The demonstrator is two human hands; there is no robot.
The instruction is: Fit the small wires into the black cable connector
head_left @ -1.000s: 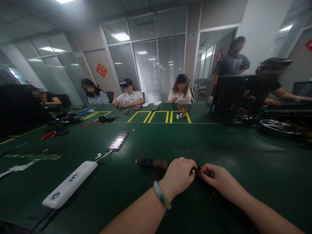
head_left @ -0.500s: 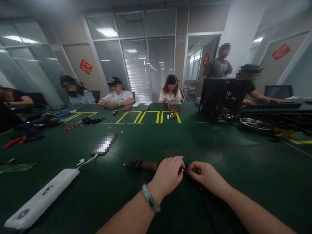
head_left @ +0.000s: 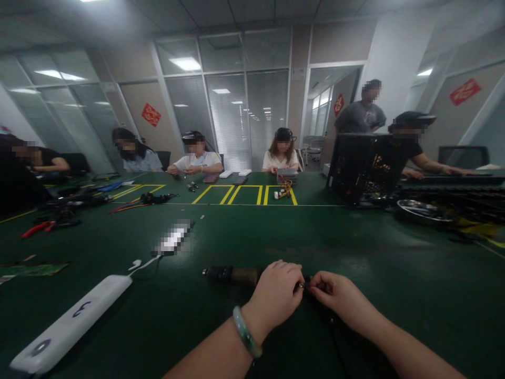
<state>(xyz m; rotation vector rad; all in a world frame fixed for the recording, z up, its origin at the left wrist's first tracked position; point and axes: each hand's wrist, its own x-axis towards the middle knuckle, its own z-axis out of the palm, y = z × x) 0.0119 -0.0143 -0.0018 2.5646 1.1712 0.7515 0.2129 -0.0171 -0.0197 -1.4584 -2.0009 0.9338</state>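
Observation:
My left hand (head_left: 277, 296) is closed over the right end of a dark cylindrical tool (head_left: 231, 275) that lies on the green table (head_left: 394, 273). A small brass-coloured tip (head_left: 301, 286) shows between my two hands. My right hand (head_left: 339, 298) is pinched shut against that tip from the right; what its fingers hold is too small to name. A green bangle (head_left: 246, 332) sits on my left wrist. The tool's left end sticks out past my left hand.
A white power bank (head_left: 69, 329) with a cable and a phone (head_left: 173, 238) lie to my left. Red-handled pliers (head_left: 37, 228) and wires lie further left. A black computer case (head_left: 363, 168) stands at the right. Several people sit along the table's far side.
My hands have stayed together on the tool. The view swung right and then partly back, so the power bank and phone shifted in the picture.

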